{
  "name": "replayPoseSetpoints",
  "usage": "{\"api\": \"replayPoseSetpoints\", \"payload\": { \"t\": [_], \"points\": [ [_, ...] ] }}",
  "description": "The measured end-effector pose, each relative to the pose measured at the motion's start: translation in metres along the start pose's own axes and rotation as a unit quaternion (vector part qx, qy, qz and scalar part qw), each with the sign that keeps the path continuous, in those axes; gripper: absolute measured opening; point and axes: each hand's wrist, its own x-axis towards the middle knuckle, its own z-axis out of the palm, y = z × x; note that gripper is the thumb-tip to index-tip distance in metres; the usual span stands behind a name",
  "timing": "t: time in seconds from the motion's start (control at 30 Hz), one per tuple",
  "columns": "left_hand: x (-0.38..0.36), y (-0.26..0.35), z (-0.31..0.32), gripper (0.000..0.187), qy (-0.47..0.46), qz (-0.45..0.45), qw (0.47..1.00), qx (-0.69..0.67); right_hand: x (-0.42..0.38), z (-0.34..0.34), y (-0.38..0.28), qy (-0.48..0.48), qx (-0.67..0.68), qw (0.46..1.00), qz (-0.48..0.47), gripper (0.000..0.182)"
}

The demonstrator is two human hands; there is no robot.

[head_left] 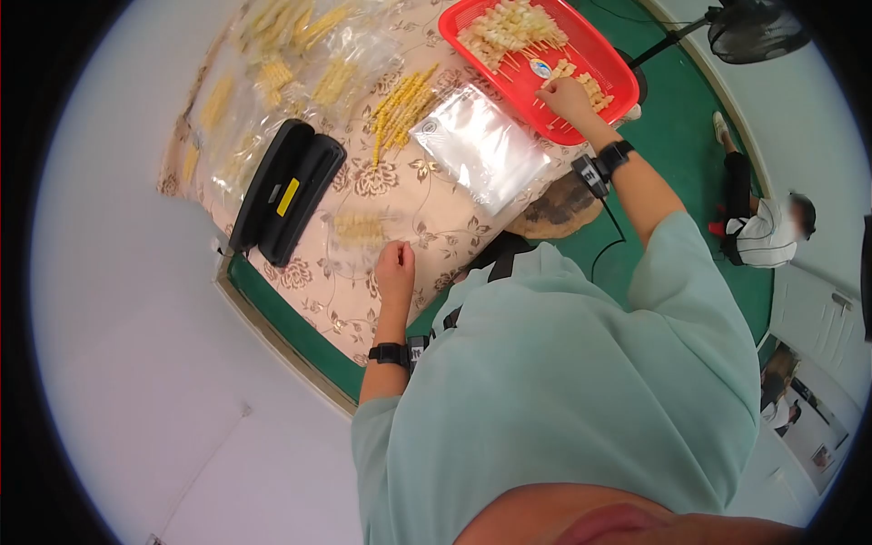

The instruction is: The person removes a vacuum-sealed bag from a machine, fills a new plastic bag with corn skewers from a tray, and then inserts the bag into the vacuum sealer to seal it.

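Observation:
My left hand (397, 263) is closed at the edge of a clear plastic bag (345, 259) lying on the tablecloth. Pale skewers (359, 229) show inside that bag. My right hand (567, 98) reaches into a red plastic basket (509, 86), its fingers pinched at the stick ends of the smaller group of skewers (595, 94). The fingertips partly hide what they grip. A larger pile of pale skewers (513, 32) fills the basket's far end, with a round blue-and-white label (540, 68) beside it.
A stack of clear bags (481, 150) lies beside yellow skewers (400, 109). An open black sealing device (286, 191) stands left, near filled bags (336, 82). A wooden stump (559, 207) is under the table edge. A fan (754, 32) and a person (763, 232) are at right.

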Motion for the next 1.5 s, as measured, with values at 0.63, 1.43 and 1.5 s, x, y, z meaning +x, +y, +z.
{"api": "replayPoseSetpoints", "payload": {
  "t": [0.63, 1.43, 1.5],
  "points": [
    [0.001, -0.005, -0.002, 0.008, 0.016, 0.002, 0.999, 0.03, 0.005, 0.021, 0.021, -0.064, 0.283, 0.912, 0.288, 0.018],
    [-0.009, 0.005, -0.01, 0.006, 0.054, 0.001, 0.999, -0.001, -0.149, 0.053, -0.069, -0.475, 0.116, 0.833, -0.26, 0.011],
    [-0.012, 0.004, -0.008, 0.006, 0.062, 0.004, 0.998, -0.007, -0.146, 0.072, -0.08, -0.479, 0.104, 0.826, -0.277, 0.011]
  ]
}}
